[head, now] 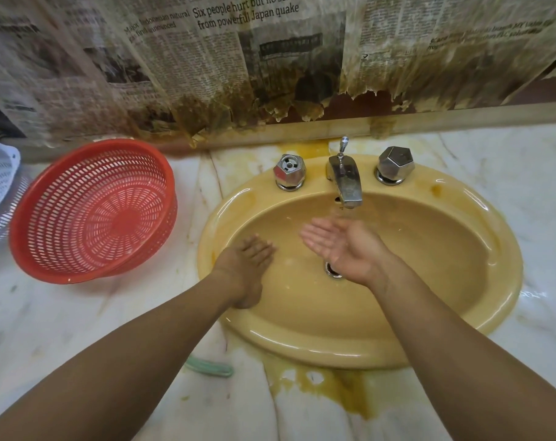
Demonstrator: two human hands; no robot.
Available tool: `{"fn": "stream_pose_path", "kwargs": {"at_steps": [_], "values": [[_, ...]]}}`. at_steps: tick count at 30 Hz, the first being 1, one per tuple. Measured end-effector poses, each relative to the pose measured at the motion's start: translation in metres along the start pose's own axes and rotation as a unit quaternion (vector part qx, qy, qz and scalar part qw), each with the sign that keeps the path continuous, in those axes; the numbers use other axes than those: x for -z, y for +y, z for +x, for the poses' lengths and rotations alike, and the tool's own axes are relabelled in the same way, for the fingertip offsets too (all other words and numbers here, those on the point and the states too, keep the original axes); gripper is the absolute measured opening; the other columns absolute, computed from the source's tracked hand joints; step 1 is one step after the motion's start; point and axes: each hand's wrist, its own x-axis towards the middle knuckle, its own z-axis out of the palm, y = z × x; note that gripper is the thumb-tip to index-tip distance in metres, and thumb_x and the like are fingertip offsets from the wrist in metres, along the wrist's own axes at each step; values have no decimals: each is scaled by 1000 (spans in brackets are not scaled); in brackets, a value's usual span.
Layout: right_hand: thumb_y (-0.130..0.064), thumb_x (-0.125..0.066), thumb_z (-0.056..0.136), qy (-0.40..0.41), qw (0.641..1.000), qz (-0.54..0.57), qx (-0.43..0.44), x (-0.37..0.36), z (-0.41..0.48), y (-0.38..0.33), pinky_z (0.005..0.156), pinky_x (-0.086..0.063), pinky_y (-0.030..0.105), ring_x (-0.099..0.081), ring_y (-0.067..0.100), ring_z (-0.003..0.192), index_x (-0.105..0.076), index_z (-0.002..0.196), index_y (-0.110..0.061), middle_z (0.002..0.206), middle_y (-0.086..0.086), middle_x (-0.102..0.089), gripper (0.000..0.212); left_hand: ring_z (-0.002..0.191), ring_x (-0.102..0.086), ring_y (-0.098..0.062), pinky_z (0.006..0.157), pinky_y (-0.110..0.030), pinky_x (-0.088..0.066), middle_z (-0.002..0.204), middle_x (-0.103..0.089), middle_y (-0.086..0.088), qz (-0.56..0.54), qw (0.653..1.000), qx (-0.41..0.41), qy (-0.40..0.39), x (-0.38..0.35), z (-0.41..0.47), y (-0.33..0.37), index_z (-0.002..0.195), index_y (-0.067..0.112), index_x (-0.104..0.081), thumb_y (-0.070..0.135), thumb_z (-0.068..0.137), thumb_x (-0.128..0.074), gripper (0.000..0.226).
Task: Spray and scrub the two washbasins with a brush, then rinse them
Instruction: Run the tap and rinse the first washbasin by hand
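Hands both empty, fingers straight: right hand (337, 243) palm-up under tap (345, 183), left hand (246, 262) flat against washbasin (480, 224) left wall.

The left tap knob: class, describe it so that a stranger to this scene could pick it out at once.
Find the oval mustard-yellow ceramic washbasin set in the white marble counter. On its back ledge, a chrome spout stands between two faceted chrome knobs. The left knob has an open top showing a round recess; the right knob is capped.
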Motion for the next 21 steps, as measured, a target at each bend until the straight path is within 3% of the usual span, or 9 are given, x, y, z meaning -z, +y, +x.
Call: {"fn": "stream_pose_path", "kwargs": {"at_steps": [6,9,13,15,21], "values": [[-22,-45,109,-50,991,-122,-13,-30,-13,26,88,-60,35,-71,33,106,-61,121,9,118,28,-69,37,158,13,-17,126,-47,14,172,10,-4,-62,996,-25,-53,9,-12,9,164,13,0,36,104,-18,67],[-22,-44,108,-7,997,-69,-31,-1,-12,22,92,-58,40,-71,37,107,-61,123,10,115,28,-71,39,159,-1,-15,127,-47,2,173,-1,-4,-151,979,-93,-99,11,-27,19,164,17,-20,36,109,-16,58],[-22,-42,107,75,996,57,-6,44,-5,3,83,-62,41,-75,36,94,-59,125,9,112,27,-72,40,158,-15,-16,126,-49,-8,170,-22,-5,-208,970,-107,-71,8,-46,21,156,16,-38,34,110,-12,56],[-21,-42,107,87,992,89,1,58,-2,-5,83,-62,41,-75,36,94,-59,126,8,114,26,-72,39,157,-16,-12,127,-46,-5,170,-23,-1,-232,967,-91,-55,8,-51,21,158,17,-37,37,111,-11,57],[-18,-40,107,50,994,93,5,37,4,-15,100,-52,44,-67,39,112,-57,127,8,123,26,-67,37,158,-1,-8,127,-47,7,173,-3,6,-212,973,-48,-79,5,-38,27,165,20,-14,44,108,-8,62]]}}
